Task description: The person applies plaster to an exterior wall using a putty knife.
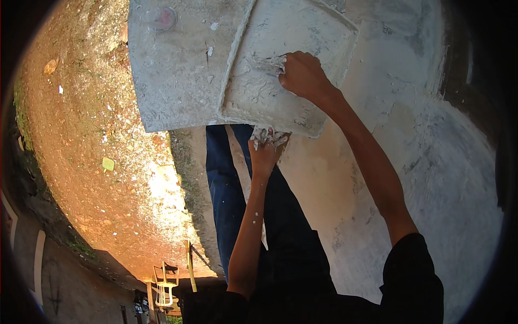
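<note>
Black sleeve (413, 264) | tray (294, 114) under clenched right hand (304, 74), just beyond left hand (264, 146) (grip unclear)

A tray (236, 54) lies on the right part of the table (172, 75), with paste (297, 27) in it. The right grip (302, 75) is over the tray; the left grip (267, 139) is at its near edge, before the person's legs (286, 216). A container (164, 19) sits on the table's far left, flakes (210, 51) between it and the tray. Left of the table spreads the ground (91, 119), a leaf (108, 164) on it. Toward the lower left, a chair (164, 294) is beside a pole (191, 264). Right of the tray and legs is a plastered surface (377, 108).
</note>
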Tool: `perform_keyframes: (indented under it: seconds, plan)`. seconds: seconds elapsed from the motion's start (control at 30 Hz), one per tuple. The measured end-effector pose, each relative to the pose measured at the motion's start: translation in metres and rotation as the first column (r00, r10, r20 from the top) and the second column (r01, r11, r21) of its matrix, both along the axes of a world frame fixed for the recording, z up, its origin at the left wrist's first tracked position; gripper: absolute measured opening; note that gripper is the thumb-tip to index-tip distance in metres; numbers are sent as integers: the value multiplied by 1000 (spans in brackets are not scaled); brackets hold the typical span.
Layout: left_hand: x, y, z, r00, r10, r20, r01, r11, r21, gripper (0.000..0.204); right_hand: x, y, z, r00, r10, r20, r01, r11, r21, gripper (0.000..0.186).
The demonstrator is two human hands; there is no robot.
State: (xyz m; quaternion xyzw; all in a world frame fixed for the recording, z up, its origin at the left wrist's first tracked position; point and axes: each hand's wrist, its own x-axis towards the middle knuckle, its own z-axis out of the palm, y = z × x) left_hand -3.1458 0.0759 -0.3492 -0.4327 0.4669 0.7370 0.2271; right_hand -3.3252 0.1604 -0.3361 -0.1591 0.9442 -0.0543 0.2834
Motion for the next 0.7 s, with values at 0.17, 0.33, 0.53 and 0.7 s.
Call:
perform_keyframes:
  seconds: [0.17, 0.33, 0.53, 0.7]
  plan:
    - [7, -4, -12, 983, -146, 110, 144, 989, 29, 34, 19, -11, 5, 999, -35, 10, 35, 999, -17, 15]
    - [13, -7, -18, 906, -422, -14, 412, 892, -187, 38, 26, -17, 10, 995, -74, 60, 75, 997, -3, 15]
    - [15, -2, -23, 996, -85, -31, 84, 996, -17, 26, 45, -19, -9, 987, -110, 121, 110, 994, 8, 18]
    - [26, 2, -31, 978, -205, -23, 204, 979, -27, 33, 39, -21, -29, 983, -113, 144, 118, 993, -27, 21]
